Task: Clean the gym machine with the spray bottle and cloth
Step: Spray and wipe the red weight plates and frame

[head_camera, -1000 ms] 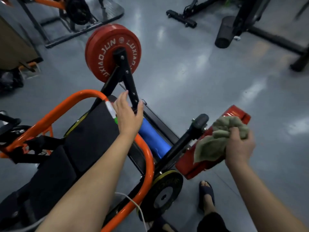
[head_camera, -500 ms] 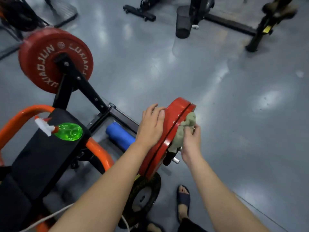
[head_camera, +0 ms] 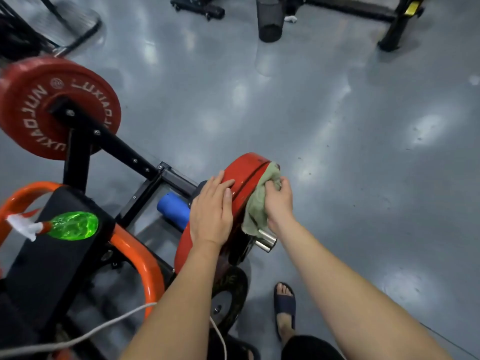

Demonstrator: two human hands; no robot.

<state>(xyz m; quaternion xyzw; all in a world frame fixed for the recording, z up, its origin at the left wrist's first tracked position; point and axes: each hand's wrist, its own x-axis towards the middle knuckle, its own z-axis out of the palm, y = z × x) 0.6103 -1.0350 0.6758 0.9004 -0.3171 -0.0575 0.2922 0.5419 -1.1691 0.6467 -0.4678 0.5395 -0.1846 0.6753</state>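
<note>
Two hands on the red weight plate (head_camera: 246, 172): my left hand (head_camera: 211, 214) flat, fingers straight, steadying its rim; my right hand (head_camera: 279, 201) clenches the green cloth (head_camera: 257, 206) against its face. Cloth looks soft and limp, bunch anywhere; plate likely heavy, rigid. Spray bottle (head_camera: 74, 226) lies left on the black seat pad (head_camera: 52, 261).

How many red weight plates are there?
2. The far red plate sits at the left; the near red plate lies under the left hand, the right hand holding the cloth against it. Its edge groove may mean two plates together.
</note>
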